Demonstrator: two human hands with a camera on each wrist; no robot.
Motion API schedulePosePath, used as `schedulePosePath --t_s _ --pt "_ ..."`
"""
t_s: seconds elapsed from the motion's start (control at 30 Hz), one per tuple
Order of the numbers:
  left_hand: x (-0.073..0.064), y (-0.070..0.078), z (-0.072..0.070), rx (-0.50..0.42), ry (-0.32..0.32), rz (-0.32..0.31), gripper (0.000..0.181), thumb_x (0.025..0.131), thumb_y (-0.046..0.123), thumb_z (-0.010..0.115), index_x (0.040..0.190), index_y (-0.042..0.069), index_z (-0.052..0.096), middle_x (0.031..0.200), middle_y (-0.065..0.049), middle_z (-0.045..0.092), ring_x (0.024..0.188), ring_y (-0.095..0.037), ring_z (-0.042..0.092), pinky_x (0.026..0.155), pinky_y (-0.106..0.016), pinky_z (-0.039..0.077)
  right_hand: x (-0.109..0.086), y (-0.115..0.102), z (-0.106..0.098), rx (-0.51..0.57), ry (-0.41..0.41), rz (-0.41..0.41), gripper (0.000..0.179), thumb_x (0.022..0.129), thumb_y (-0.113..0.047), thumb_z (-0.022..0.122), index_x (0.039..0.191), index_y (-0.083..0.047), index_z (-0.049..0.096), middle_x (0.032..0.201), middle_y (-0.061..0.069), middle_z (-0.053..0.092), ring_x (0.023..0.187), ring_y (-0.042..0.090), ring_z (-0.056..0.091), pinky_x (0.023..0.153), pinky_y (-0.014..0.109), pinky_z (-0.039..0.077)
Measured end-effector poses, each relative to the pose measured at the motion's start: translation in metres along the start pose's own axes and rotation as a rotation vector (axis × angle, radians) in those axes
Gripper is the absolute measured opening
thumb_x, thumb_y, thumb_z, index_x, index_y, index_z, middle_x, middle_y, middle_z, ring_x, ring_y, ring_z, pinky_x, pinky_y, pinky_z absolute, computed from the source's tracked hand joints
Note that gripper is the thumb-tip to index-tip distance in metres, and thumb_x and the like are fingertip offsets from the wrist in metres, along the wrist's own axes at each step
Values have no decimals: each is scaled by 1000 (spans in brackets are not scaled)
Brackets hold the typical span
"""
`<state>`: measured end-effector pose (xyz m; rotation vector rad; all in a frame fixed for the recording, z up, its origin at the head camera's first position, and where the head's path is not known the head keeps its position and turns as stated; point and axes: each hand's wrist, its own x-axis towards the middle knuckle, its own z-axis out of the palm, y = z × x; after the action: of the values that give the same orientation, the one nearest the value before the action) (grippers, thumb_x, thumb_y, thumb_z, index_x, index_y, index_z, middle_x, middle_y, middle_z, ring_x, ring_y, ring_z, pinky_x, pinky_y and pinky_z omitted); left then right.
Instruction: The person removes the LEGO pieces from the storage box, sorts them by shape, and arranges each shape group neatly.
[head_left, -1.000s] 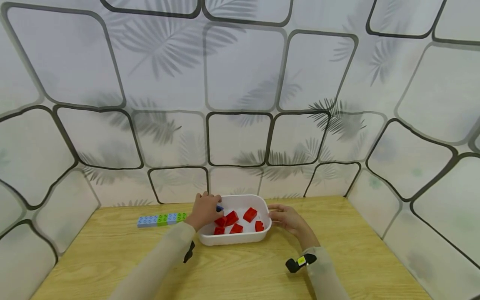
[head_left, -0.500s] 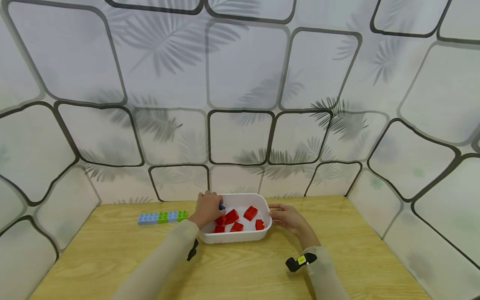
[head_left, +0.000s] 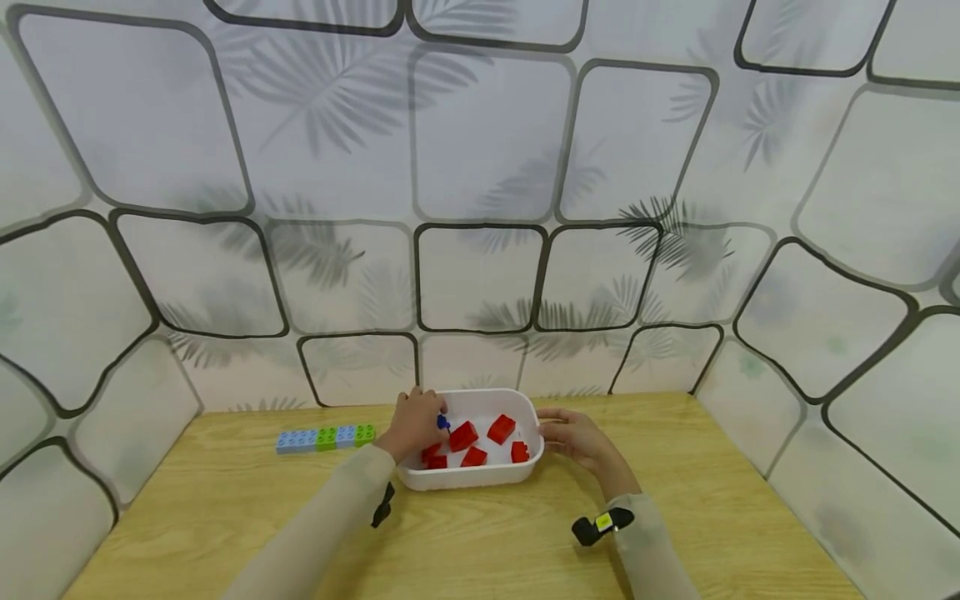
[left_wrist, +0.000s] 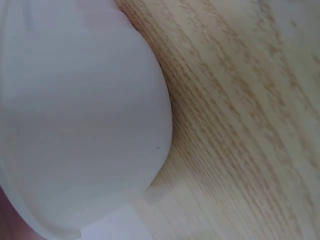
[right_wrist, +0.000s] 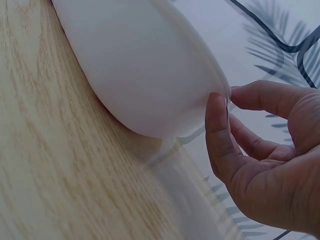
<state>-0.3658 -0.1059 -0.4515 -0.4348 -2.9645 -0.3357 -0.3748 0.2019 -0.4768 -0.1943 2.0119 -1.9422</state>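
One small blue brick is pinched by my left hand over the white tub; I judge it light, stiff, best gripped by its sides. My right hand, fingers relaxed, touches the rim.

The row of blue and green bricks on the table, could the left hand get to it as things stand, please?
Probably yes. The left hand pinches a small blue brick at the white tub's left end, and the brick row lies just left of it on bare table, nothing between.

Head camera looks down from afar; both wrist cameras (very close) share the white tub.
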Motion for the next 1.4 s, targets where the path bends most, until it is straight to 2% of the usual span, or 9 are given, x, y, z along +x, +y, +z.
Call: schedulePosePath --t_s 0.23,0.4,0.67,0.97,1.1,1.27,1.4 --pt "-2 -4 -2 -11 -1 36 27 80 25 84 100 10 75 99 -6 68 98 -25 53 92 -48 42 -1 -1 1 2 5 1 49 99 -7 63 142 11 48 117 5 71 93 12 69 84 28 59" --pt "-4 -5 -8 -14 23 61 27 80 25 84 102 11 75 100 -6 68 100 -26 53 96 -49 42 -3 -4 0 -8 11 0 49 99 -8 63 142 11 48 119 6 70 94 12 68 85 28 58" --pt "-15 -8 -22 -33 135 133 29 76 24 86 102 14 75 95 -3 69 97 -24 55 92 -49 44 -2 -4 0 6 -18 -26 48 100 -4 60 142 14 46 114 5 70 93 11 68 82 26 58" --pt "-33 -19 -37 -70 276 159 38 75 22 85 110 9 75 94 -3 67 93 -24 55 88 -49 46 -3 -3 2 7 -22 -19 50 99 -4 61 143 15 45 116 6 70 93 11 68 84 28 58" --pt "-41 -25 -45 -77 336 179 34 75 19 85 107 9 77 96 -5 66 92 -25 55 85 -49 46 -3 -4 1 5 -39 -35 51 100 -4 60 143 17 43 115 6 70 94 11 68 83 27 58" --pt "-51 -33 -51 -77 375 200 32 73 17 85 104 10 77 94 -4 66 89 -24 54 83 -48 46 -2 -3 0 9 -33 -35 49 100 -4 60 142 16 44 114 4 70 94 11 68 83 26 58" --pt "-60 -43 -57 -84 387 191 31 73 16 85 102 11 77 93 -3 67 89 -23 54 82 -47 45 0 1 0 -1 -23 -21 48 100 -5 61 141 14 47 114 4 70 94 12 68 84 27 58"
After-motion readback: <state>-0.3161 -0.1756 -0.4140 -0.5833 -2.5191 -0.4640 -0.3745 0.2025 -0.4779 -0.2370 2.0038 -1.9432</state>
